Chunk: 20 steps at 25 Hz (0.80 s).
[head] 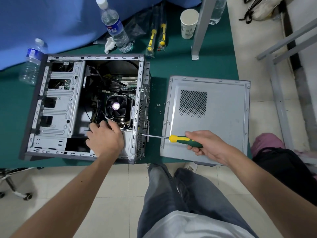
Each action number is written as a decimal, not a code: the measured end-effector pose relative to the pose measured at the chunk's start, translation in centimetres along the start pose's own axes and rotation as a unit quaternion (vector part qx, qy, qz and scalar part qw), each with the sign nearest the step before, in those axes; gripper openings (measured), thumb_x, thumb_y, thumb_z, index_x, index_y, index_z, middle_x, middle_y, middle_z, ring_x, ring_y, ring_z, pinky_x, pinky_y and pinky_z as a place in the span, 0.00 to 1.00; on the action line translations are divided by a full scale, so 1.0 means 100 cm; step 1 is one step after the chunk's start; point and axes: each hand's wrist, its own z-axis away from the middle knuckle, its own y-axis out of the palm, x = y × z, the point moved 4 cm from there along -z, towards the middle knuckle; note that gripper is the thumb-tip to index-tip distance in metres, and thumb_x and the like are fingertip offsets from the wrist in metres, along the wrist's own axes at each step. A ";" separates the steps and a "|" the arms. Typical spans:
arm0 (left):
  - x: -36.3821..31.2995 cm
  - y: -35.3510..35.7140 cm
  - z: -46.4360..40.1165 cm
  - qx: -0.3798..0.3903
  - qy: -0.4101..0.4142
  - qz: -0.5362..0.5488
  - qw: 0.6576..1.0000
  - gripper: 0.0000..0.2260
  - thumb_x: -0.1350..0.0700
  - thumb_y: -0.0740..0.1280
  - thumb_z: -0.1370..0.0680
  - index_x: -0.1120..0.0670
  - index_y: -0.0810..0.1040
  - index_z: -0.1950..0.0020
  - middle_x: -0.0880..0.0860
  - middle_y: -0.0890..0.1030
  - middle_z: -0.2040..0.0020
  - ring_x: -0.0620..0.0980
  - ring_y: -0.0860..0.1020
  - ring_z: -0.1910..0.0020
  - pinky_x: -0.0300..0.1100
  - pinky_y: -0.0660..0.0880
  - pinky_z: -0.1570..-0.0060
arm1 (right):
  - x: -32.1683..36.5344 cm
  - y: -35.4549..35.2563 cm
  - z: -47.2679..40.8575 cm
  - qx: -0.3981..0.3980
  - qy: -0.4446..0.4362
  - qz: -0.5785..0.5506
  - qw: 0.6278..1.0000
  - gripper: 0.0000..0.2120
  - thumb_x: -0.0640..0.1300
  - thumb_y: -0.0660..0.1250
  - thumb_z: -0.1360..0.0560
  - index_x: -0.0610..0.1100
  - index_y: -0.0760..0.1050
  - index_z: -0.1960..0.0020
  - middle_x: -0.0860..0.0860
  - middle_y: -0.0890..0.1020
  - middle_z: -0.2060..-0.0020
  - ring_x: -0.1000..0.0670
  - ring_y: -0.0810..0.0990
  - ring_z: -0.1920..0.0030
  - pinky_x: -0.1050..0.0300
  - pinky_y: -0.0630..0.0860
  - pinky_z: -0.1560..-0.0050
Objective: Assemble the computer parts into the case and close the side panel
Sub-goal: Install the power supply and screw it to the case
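Observation:
An open grey computer case (56, 103) lies on its side on the green table, its CPU fan (116, 105) and motherboard showing. My left hand (104, 139) rests on the power supply (127, 141) in the case's near right corner, fingers curled over its inner edge. My right hand (204, 143) grips a green and yellow screwdriver (181, 139) held level, its tip touching the case's rear wall beside the power supply. The detached side panel (207, 121) lies flat to the right of the case, under my right hand. A few loose screws (159, 108) lie between case and panel.
Two water bottles (114, 25) (32, 60), a paper cup (188, 23), packaged screwdrivers (157, 36) and a crumpled tissue (109, 45) lie behind the case. A metal post (199, 28) stands at the back right. My legs and a chair base (15, 189) are below the table edge.

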 end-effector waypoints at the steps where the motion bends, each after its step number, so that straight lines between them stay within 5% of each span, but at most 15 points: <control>1: 0.000 0.000 0.000 0.001 0.001 0.000 1.000 0.24 0.46 0.50 0.18 0.62 0.77 0.43 0.63 0.72 0.42 0.65 0.70 0.44 0.57 0.67 0.46 | 0.001 -0.001 0.001 0.016 -0.012 -0.016 1.000 0.07 0.45 0.70 0.23 0.41 0.80 0.51 0.46 0.79 0.66 0.52 0.71 0.70 0.62 0.71 0.70; 5: -0.001 0.000 0.000 0.001 0.000 -0.001 1.000 0.24 0.46 0.50 0.18 0.62 0.78 0.42 0.63 0.72 0.42 0.65 0.70 0.44 0.57 0.67 0.46 | 0.009 -0.008 -0.002 0.007 -0.056 0.002 0.998 0.07 0.37 0.75 0.29 0.43 0.83 0.51 0.43 0.84 0.60 0.51 0.76 0.66 0.60 0.76 0.65; 14: 0.000 -0.001 0.000 0.006 -0.002 0.004 1.000 0.24 0.46 0.49 0.18 0.61 0.77 0.42 0.63 0.72 0.42 0.65 0.70 0.43 0.58 0.67 0.46 | 0.011 -0.012 -0.007 0.027 -0.016 0.033 0.999 0.06 0.44 0.74 0.28 0.46 0.85 0.52 0.41 0.85 0.58 0.54 0.72 0.71 0.63 0.70 0.71; 20: 0.000 0.000 0.000 0.007 -0.001 0.000 1.000 0.25 0.45 0.48 0.19 0.61 0.78 0.43 0.62 0.72 0.42 0.64 0.70 0.44 0.58 0.67 0.47 | 0.003 -0.022 -0.019 0.007 -0.010 -0.129 0.992 0.11 0.47 0.74 0.32 0.47 0.84 0.51 0.40 0.85 0.52 0.53 0.76 0.64 0.61 0.75 0.65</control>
